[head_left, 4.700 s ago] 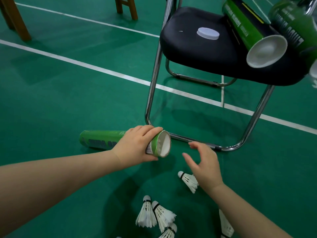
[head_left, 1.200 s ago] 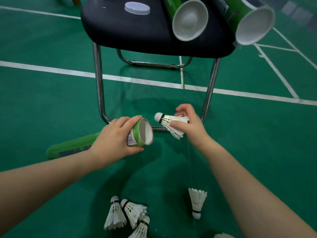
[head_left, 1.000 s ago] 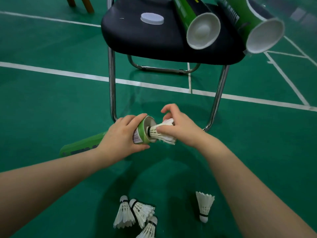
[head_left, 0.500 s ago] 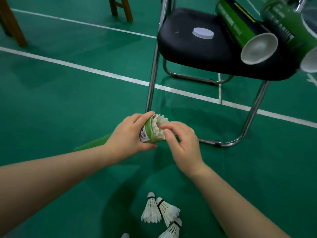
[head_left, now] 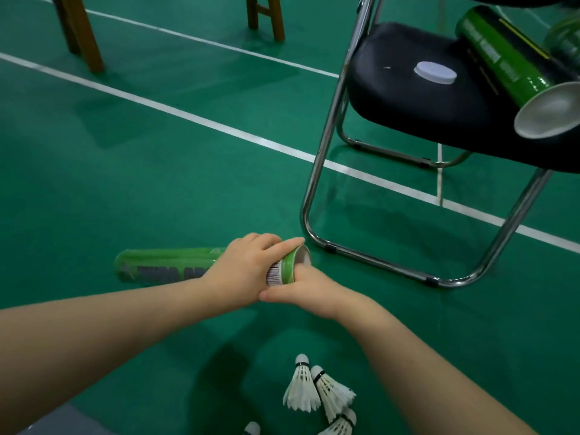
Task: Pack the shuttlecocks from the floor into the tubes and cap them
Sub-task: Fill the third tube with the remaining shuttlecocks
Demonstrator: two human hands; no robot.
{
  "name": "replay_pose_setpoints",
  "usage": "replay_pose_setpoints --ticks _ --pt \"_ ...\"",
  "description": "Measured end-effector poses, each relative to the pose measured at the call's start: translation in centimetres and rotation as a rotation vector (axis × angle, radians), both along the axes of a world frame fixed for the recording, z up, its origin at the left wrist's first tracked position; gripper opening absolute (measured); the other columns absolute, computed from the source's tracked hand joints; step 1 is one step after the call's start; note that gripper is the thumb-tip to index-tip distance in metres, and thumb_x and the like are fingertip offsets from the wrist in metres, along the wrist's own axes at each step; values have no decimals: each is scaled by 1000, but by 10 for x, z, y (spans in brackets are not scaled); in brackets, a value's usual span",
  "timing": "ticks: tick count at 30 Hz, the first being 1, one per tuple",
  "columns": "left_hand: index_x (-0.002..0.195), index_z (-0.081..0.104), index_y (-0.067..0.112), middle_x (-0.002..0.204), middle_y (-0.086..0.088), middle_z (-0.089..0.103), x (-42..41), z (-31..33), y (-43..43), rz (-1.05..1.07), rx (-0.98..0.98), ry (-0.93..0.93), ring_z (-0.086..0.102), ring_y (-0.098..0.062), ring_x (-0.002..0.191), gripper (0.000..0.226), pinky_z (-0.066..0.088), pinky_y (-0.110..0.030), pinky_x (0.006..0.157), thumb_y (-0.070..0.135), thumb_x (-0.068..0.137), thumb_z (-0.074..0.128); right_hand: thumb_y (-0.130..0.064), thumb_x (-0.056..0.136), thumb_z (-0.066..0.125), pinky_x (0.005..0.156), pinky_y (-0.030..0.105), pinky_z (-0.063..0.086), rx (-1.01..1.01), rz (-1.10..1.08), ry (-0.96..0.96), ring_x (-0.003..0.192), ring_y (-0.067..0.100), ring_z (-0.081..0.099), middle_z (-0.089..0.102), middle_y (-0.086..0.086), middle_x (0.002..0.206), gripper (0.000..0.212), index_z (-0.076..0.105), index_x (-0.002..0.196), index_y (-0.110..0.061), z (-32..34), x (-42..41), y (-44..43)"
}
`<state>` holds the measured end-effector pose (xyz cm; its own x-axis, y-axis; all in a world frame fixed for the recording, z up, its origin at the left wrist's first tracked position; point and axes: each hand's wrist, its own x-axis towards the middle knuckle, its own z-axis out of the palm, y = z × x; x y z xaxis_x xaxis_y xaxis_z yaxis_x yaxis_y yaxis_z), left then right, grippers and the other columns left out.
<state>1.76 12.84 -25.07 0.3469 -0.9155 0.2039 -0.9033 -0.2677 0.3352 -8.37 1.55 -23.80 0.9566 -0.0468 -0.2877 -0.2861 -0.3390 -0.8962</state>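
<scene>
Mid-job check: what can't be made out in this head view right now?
- Contents of the green cardboard tube: head view, its wall and the left hand hide them.
- Right hand fingertips: head view, behind the tube's mouth.
- White feather shuttlecocks count: head view, bottom edge cuts some off.
- Far green tube on the black chair: head view, blurred, cut by right edge.

Tube (head_left: 166, 266) on floor left of chair (head_left: 408, 98), shuttlecocks (head_left: 314, 390) nearer, cap (head_left: 434, 72) on seat
</scene>
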Motion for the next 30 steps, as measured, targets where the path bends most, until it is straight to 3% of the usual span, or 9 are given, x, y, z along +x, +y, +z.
replay_pose_setpoints --ticks 2,5,7,9,11,13,15,20,30 --pt "131 33 35 103 -7 61 4 3 4 57 -12 38 58 -30 84 77 51 -44 73 50 59 56 -37 69 60 74 34 46 12 -194 -155 75 13 54 61 1 78 25 63 80 -14 -5 -1 5" --pt "138 37 34 113 -5 58 10 8 8 133 29 72 54 -29 98 93 46 -43 85 51 55 76 -28 77 55 72 21 46 178 -673 -479 73 5 57 64 -13 71 12 64 76 -21 -14 -8 6" --pt "139 37 31 116 -5 56 13 6 14 138 72 64 52 -29 101 97 44 -42 88 49 54 81 -25 82 55 72 15 47 144 -825 -476 77 7 59 65 -14 73 8 62 78 -26 -28 -18 2" --pt "139 37 31 116 -5 56 16 3 22 141 96 52 51 -30 101 97 44 -42 88 49 54 81 -20 86 60 82 18 47 -67 -721 -219 90 11 59 63 -14 88 9 60 90 -28 -54 -36 -2" --pt "140 34 33 119 -3 54 16 2 28 142 125 41 50 -28 103 98 42 -41 89 51 56 80 -24 85 60 99 29 42 -306 -402 139 113 11 51 56 -10 116 36 52 120 -29 -87 -62 -3" --pt "142 29 35 123 0 51 15 3 31 150 159 36 47 -24 107 98 40 -39 92 52 59 78 -33 81 61 107 35 34 -370 -160 375 130 14 35 39 -7 141 67 32 141 -30 -114 -86 -1" --pt "142 27 36 124 1 50 15 3 32 148 168 43 46 -23 108 97 39 -38 93 52 60 78 -40 77 65 110 39 29 -326 -94 496 137 19 26 27 -4 151 84 20 147 -30 -127 -101 3" --pt "142 28 34 123 -1 51 8 -1 28 113 187 34 46 -24 108 97 39 -38 93 53 60 77 -49 73 71 110 42 30 -334 -122 589 138 23 27 23 -1 153 96 16 148 -28 -136 -110 5" --pt "142 28 34 124 0 51 3 -2 21 94 194 22 46 -24 108 98 39 -37 93 53 60 77 -50 76 67 109 43 30 -360 -94 565 135 23 31 28 -1 152 90 17 148 -28 -139 -103 11"
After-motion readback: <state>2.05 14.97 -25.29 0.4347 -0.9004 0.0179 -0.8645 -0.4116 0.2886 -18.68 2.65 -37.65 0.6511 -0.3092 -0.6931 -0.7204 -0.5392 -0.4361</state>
